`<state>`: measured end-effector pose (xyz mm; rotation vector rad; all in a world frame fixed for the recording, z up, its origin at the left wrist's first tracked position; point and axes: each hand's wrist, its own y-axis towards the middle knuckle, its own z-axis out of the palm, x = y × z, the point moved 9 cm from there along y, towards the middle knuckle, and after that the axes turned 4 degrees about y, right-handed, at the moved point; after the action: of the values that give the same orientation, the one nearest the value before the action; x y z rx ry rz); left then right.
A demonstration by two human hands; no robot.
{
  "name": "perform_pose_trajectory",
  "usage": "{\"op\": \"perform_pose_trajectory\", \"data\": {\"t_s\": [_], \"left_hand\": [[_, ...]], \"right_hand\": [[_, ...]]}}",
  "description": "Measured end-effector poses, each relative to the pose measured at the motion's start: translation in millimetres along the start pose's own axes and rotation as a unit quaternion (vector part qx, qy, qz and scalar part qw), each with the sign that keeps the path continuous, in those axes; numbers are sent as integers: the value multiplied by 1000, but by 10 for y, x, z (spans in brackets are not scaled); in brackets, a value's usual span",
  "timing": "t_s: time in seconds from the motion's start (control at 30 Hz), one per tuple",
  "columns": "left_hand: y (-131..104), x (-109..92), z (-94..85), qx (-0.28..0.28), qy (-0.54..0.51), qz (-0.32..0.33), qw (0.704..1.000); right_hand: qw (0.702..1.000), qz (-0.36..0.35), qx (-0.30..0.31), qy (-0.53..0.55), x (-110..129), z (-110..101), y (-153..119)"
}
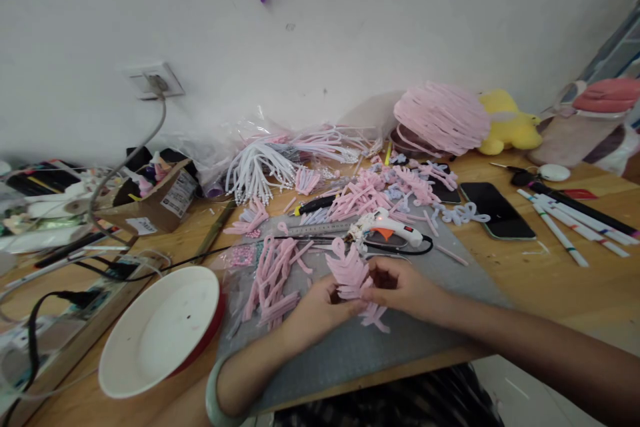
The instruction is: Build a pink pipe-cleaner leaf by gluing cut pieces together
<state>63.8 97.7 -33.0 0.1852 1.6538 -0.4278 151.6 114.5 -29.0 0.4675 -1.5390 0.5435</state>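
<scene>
Between my two hands is a pink feather-shaped piece made of pipe cleaners (349,273), with a small loop at its top and short branches down both sides. My left hand (323,303) grips its left side, thumb laid along the lower part. On the right side, my right hand (395,285) pinches it between thumb and fingers. Just beyond my hands lies a white glue gun (393,228) with an orange trigger. Pink pipe cleaner pieces (275,267) rest on the grey cutting mat (415,340) left of my hands.
A white bowl (160,333) stands at the left beside a power strip (95,307). Behind lie white pipe cleaners (260,170), a heap of pink pieces (365,190) and a ruler (315,232). On the right are a phone (497,210) and white sticks (560,227).
</scene>
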Motion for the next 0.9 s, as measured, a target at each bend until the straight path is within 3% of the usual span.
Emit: {"op": "perform_pose_trajectory", "data": {"t_s": [0.1,0.27,0.67,0.9], "left_hand": [[14,-25,0,-4,-1,5,1000],[50,-41,-129,-50,-19,21,998],[43,-15,-138,-43,4,3,999],[39,-15,-134,-25,-26,2,999]], "right_hand": [[999,26,7,27,-56,4,14],[998,34,-42,38,-68,-107,33],[993,44,-80,77,-38,-156,45],[993,51,-69,83,-38,-133,32]]}}
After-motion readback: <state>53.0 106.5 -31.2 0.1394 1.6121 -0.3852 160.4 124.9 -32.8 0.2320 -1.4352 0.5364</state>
